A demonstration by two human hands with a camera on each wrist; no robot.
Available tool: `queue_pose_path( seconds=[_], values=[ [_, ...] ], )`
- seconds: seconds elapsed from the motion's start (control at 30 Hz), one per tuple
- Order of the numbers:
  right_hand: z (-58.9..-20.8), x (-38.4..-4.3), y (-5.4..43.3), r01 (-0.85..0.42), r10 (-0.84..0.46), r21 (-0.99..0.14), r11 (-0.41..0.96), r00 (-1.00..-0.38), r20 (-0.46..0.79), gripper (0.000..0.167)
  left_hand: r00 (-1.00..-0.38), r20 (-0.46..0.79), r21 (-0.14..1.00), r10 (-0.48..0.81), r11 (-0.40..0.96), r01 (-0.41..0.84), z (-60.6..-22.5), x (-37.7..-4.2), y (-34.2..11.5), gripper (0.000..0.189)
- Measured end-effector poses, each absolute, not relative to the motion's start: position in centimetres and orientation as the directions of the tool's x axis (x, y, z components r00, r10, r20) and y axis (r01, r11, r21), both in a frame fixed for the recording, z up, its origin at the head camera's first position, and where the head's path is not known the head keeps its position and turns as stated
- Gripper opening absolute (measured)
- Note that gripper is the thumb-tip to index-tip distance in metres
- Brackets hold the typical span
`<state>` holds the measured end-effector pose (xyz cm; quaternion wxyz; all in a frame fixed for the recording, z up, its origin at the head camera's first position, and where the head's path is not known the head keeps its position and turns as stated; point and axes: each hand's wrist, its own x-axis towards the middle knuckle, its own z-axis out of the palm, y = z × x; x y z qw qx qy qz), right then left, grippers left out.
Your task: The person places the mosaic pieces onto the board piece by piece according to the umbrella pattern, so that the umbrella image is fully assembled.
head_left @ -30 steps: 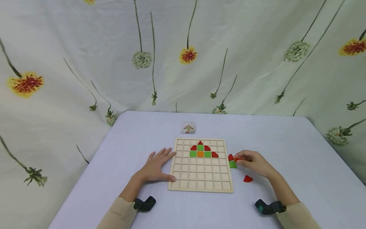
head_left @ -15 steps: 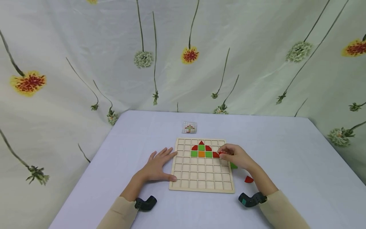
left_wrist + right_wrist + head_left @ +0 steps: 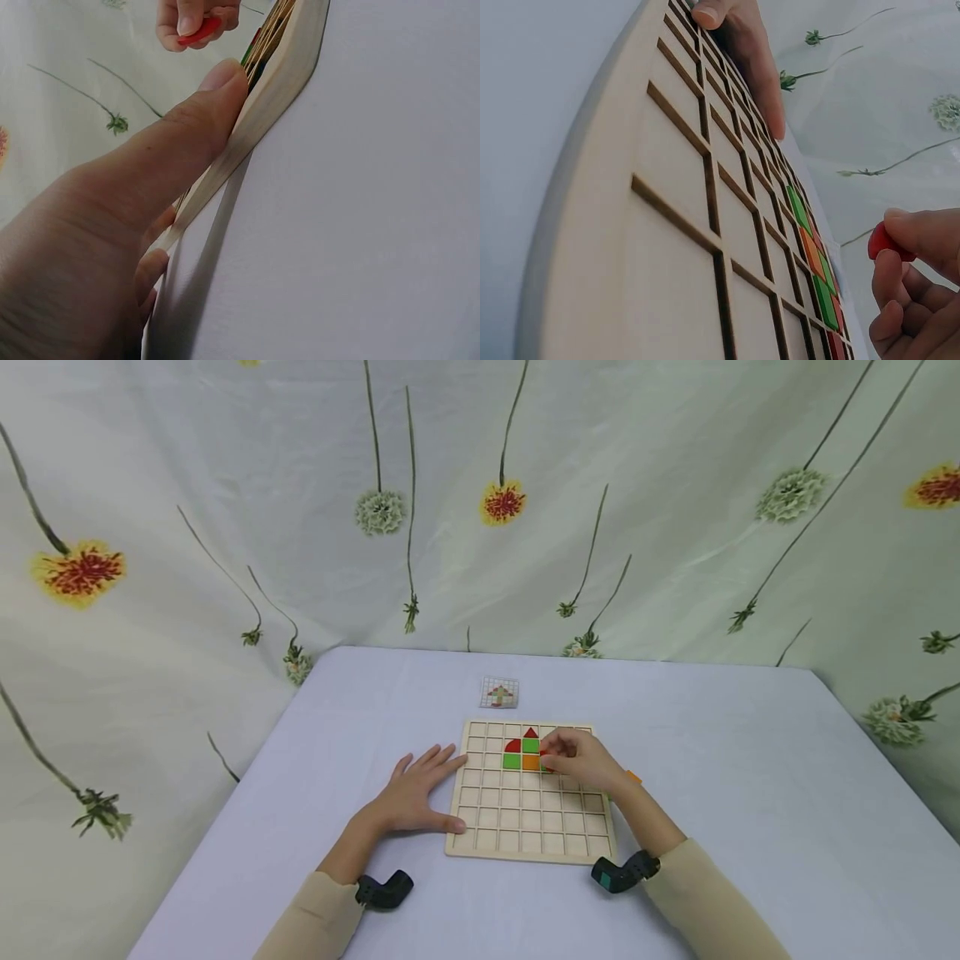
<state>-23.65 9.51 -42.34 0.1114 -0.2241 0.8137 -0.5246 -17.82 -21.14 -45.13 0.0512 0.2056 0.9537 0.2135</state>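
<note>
My right hand pinches a red quarter-circle tile between thumb and fingers, over the upper part of the wooden grid board. The board has a red triangle above a green square. To that square's left lies another red quarter-circle; below are a green square tile and an orange square. My right hand covers tiles farther right. At the board's left edge rests my left hand, fingers spread, its thumb on the rim.
Behind the board lies a small pattern card printed with a coloured figure. Partly hidden by my right wrist, an orange tile lies just right of the board. A floral cloth hangs behind the white table.
My right hand has carried the red quarter-circle tile leftward, from beside the board's right edge to over the coloured tiles. My left hand stays at the left edge.
</note>
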Motion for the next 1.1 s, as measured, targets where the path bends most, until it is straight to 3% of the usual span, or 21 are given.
queue_pose_path(
  seconds=[0.3,0.7,1.1],
  values=[
    [-42.1,-23.8,7.1,-0.267,-0.502,-0.909,0.319,-0.861,0.076,0.014,-0.907,-0.013,0.428,0.421,0.822,0.375,-45.3,-17.9,-21.2,0.105],
    [-42.5,-24.0,3.9,-0.122,-0.443,-0.953,0.278,-0.896,-0.014,0.009,-0.907,-0.012,0.431,0.42,0.821,0.375,-45.3,-17.9,-21.2,0.106],
    [-43.4,-24.2,2.3,-0.227,-0.381,-0.882,0.413,-0.923,0.059,0.007,-0.903,-0.011,0.431,0.43,0.816,0.384,-45.2,-17.8,-21.4,0.105]
  ],
)
